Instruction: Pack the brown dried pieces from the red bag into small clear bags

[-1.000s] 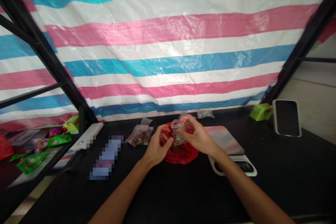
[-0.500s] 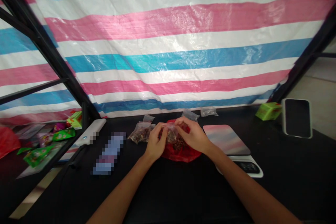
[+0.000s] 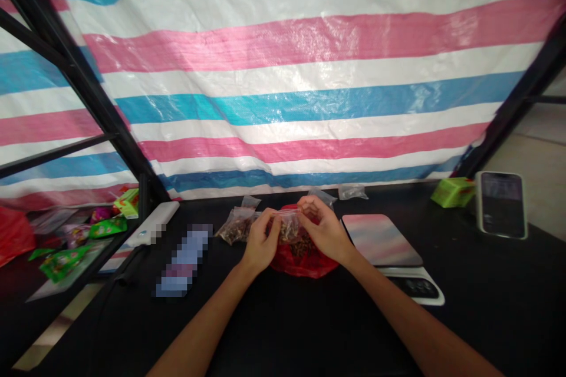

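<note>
A small clear zip-lock bag (image 3: pixel 289 227) with brown dried bits inside is held between my two hands, its strip along the top. My left hand (image 3: pixel 262 242) pinches the left end of the bag, thumb against fingers. At the other end, my right hand (image 3: pixel 326 232) has its thumb and curled fingers closed at the top corner. Beneath them lies an opened red plastic bag (image 3: pixel 305 266) holding more of the loose brown bits. Just left of my left hand rest several filled zip-lock bags (image 3: pixel 235 227), partly overlapping.
Right of the red bag sits a digital scale (image 3: pixel 382 240) with a shiny plate. A phone (image 3: pixel 502 205) leans upright beside a green box (image 3: pixel 451 192). Flat clear bags (image 3: pixel 352 191) lie at the back. A white power strip (image 3: pixel 157 221) and green snack packets (image 3: pixel 66 260) are leftward.
My right fingers have curled in slightly at the bag's corner, while my left hand keeps its pinch. The phone's screen, dark before, now shows something faint. The view has tilted slightly.
</note>
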Demonstrator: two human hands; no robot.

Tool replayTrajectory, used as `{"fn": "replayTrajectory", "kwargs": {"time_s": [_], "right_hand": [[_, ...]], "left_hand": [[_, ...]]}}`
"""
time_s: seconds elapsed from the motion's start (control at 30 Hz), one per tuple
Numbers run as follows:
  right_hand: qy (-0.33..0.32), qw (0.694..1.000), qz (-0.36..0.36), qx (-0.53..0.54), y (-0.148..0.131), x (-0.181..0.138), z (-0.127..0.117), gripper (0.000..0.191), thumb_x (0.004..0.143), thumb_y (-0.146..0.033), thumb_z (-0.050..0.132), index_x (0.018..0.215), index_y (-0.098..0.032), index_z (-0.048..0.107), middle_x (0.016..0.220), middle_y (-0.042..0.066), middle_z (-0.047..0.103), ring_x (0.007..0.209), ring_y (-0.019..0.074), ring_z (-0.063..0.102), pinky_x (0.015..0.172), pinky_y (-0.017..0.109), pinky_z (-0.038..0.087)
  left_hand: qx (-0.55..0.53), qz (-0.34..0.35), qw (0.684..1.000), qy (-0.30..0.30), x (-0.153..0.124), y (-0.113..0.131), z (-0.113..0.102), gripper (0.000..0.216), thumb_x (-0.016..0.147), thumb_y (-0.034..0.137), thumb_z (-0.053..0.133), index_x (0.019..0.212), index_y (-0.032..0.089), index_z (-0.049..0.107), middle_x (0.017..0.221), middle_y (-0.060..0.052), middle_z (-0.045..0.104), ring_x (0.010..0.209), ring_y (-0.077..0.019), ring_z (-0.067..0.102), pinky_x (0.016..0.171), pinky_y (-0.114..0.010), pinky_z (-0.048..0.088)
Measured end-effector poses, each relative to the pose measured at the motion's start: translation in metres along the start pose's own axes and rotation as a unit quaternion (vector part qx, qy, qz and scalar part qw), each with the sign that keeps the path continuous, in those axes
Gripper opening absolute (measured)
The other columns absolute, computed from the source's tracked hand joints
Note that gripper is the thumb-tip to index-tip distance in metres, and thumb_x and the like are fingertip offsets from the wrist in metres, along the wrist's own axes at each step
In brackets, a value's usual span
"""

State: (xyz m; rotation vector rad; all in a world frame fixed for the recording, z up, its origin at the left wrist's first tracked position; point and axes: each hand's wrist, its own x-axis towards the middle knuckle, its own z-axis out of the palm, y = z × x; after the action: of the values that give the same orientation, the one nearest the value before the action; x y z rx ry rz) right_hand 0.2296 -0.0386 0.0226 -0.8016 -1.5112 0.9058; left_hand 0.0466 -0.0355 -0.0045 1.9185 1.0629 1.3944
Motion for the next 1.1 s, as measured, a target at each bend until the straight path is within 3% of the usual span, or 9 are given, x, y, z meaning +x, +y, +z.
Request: {"fn": "replayTrajectory", "kwargs": {"time_s": [0.17, 0.37, 0.8, 0.97, 1.1], "right_hand": [[-0.006, 1.000, 0.001, -0.007, 0.0006, -0.0014, 0.0017, 0.024, 0.093, -0.036, 0.062, 0.114, -0.028, 0.054, 0.094, 0.002, 0.066, 0.089, 0.0206, 0.066, 0.085, 0.036, 0.053], [0.033, 0.999, -0.005, -0.006, -0.0004, 0.0005, 0.0014, 0.020, 0.091, -0.036, 0.064, 0.103, -0.027, 0.051, 0.085, -0.001, 0.061, 0.079, 0.0184, 0.062, 0.075, 0.032, 0.052], [-0.037, 0.999, 0.000, -0.023, 0.0066, -0.0033, 0.0013, 0.033, 0.094, -0.034, 0.061, 0.126, -0.029, 0.051, 0.096, 0.001, 0.064, 0.089, 0.0198, 0.065, 0.082, 0.034, 0.055], [-0.027, 0.999, -0.003, -0.031, 0.0082, -0.0048, 0.0030, 0.023, 0.096, -0.032, 0.059, 0.118, -0.028, 0.055, 0.097, 0.001, 0.066, 0.091, 0.0197, 0.066, 0.084, 0.034, 0.055], [-0.029, 0.999, -0.015, -0.032, 0.0070, -0.0050, 0.0038, 0.033, 0.094, -0.030, 0.061, 0.126, -0.030, 0.051, 0.097, 0.001, 0.066, 0.091, 0.0200, 0.066, 0.084, 0.034, 0.055]], "left_hand": [[-0.012, -0.013, 1.000, -0.005, 0.0000, 0.0031, -0.0009, 0.030, 0.103, 0.041, 0.046, 0.096, 0.020, 0.065, 0.091, -0.004, 0.065, 0.086, -0.0184, 0.060, 0.077, -0.028, 0.048], [-0.043, -0.030, 0.998, -0.033, -0.0016, 0.0027, 0.0037, 0.030, 0.102, 0.045, 0.048, 0.098, 0.020, 0.064, 0.090, -0.003, 0.064, 0.085, -0.0184, 0.060, 0.077, -0.027, 0.049], [-0.044, -0.011, 0.998, -0.041, -0.0004, 0.0064, 0.0028, 0.026, 0.101, 0.040, 0.051, 0.097, 0.019, 0.066, 0.094, -0.005, 0.066, 0.090, -0.0194, 0.063, 0.081, -0.030, 0.051], [-0.045, -0.016, 0.998, -0.035, -0.0008, 0.0062, 0.0054, 0.024, 0.100, 0.040, 0.054, 0.098, 0.019, 0.067, 0.094, -0.005, 0.068, 0.089, -0.0192, 0.064, 0.082, -0.030, 0.051], [-0.051, 0.010, 0.998, -0.017, 0.0007, 0.0072, 0.0026, 0.019, 0.098, 0.035, 0.058, 0.095, 0.019, 0.069, 0.094, -0.005, 0.069, 0.089, -0.0195, 0.065, 0.082, -0.031, 0.052]]}}
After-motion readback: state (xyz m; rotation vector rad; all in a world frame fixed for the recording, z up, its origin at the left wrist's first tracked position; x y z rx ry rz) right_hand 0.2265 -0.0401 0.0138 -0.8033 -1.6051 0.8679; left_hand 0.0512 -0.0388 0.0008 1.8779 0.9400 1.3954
